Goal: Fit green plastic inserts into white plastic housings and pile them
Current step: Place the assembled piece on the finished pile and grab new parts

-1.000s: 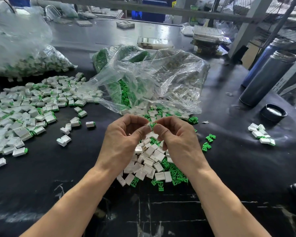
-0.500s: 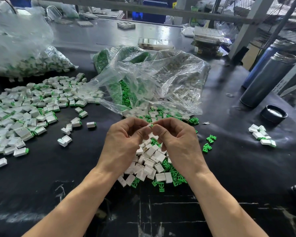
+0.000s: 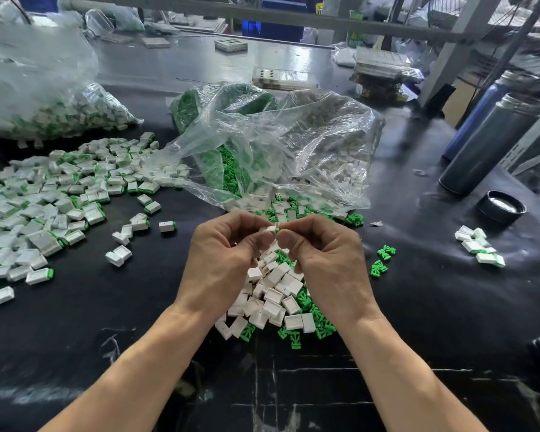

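Pinching a small white plastic housing [image 3: 270,229] between curled thumb and fingers, the left hand [image 3: 223,260] holds it level above the black tabletop [image 3: 418,307]. The right hand [image 3: 321,260] meets it fingertip to fingertip, its own fingers curled round a small green plastic insert [image 3: 277,228], of which only a sliver shows at the housing's right end. How far the insert sits inside the housing cannot be told.

Directly beneath both hands lies a loose heap of empty white housings [image 3: 275,294] mixed with scattered green inserts [image 3: 312,319]. Behind that heap a crumpled clear plastic bag [image 3: 293,145] lies open, with more green inserts and white housings inside it and spilling from its mouth.

To the left, a wide pile of finished white pieces with green ends [image 3: 53,194] spreads across the tabletop, a few strays lying apart from it near the hands. Farther left and back, a second clear bag [image 3: 38,98] is full of similar pieces.

On the right, several green inserts [image 3: 382,258] lie alone just beside the right hand, and a small cluster of white pieces [image 3: 477,246] sits well apart near the edge. Two tall metal flasks [image 3: 493,138] stand behind that cluster, with a round black lid [image 3: 502,207] lying near them.
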The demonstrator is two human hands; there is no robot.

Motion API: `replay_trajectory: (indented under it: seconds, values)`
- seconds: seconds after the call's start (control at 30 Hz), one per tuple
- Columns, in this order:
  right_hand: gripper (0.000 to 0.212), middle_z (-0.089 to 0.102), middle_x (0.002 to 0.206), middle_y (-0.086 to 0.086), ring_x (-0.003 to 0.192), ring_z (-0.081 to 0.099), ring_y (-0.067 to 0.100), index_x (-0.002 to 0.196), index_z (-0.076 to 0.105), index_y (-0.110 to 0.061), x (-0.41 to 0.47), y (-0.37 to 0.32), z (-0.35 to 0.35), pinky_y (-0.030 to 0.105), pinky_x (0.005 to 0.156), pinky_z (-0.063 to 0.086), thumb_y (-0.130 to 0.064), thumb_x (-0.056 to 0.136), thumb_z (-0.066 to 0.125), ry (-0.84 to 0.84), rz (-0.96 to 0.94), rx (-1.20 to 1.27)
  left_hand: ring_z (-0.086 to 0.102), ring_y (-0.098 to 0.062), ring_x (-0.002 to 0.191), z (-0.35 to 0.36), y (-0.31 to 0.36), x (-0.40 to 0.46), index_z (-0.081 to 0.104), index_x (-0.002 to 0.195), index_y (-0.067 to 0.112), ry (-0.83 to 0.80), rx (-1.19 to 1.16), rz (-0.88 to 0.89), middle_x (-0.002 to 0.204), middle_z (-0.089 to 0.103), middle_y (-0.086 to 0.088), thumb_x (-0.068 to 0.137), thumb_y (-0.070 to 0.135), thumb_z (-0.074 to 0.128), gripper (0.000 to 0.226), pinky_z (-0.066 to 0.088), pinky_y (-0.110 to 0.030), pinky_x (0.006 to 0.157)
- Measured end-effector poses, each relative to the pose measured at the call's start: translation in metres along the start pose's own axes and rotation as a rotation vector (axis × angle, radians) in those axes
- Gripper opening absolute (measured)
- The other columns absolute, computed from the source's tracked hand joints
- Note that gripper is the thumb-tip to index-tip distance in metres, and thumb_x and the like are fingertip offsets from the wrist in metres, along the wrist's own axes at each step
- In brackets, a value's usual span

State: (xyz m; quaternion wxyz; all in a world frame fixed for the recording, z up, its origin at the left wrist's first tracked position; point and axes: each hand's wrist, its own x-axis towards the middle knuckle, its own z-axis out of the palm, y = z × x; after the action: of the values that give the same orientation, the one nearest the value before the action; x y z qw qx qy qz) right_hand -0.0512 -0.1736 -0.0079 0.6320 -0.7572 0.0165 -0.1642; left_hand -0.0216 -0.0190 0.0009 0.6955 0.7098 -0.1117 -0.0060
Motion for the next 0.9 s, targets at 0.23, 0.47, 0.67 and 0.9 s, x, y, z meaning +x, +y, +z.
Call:
replay_trajectory:
  seconds: [0.23,0.47,0.67,0.9]
  values:
    - [0.017,0.074,0.073,-0.009,0.067,0.064,0.004,0.084,0.079,-0.024,-0.0002,-0.0033,-0.0029,0.024,0.064,0.050,-0.008,0.088,0.079,-0.040,0.011,0.000,0.064,0.000,0.065,-0.0004,0.0005,-0.0010,0.076,0.086,0.016,-0.029,0.075,0.046,0.073,0.074,0.006,0.088,-0.001,0.074,0.017,0.050,-0.013,0.060]
    - [0.021,0.072,0.070,0.005,0.062,0.061,0.009,0.080,0.080,-0.021,-0.0017,-0.0052,-0.0013,0.026,0.056,0.053,-0.001,0.086,0.079,-0.026,0.039,0.074,0.065,-0.002,0.065,0.0004,0.0020,-0.0018,0.077,0.086,0.014,-0.023,0.068,0.048,0.074,0.075,0.003,0.088,-0.004,0.073,0.018,0.049,-0.013,0.059]
    - [0.019,0.073,0.072,0.011,0.060,0.060,0.014,0.081,0.081,-0.018,-0.0032,-0.0063,0.0008,0.026,0.054,0.054,0.000,0.084,0.080,0.001,0.084,0.143,0.060,-0.009,0.061,0.0017,0.0021,-0.0031,0.077,0.085,0.012,0.007,0.022,0.019,0.071,0.073,-0.005,0.088,-0.005,0.073,0.018,0.051,-0.024,0.056]
    - [0.012,0.074,0.073,0.007,0.059,0.060,0.013,0.085,0.081,-0.010,-0.0012,-0.0052,-0.0004,0.024,0.053,0.053,0.002,0.085,0.078,-0.018,0.128,0.193,0.057,-0.014,0.061,0.0010,-0.0014,0.0007,0.077,0.085,0.013,-0.004,0.013,0.003,0.072,0.072,-0.010,0.088,-0.002,0.074,0.016,0.050,-0.028,0.055]
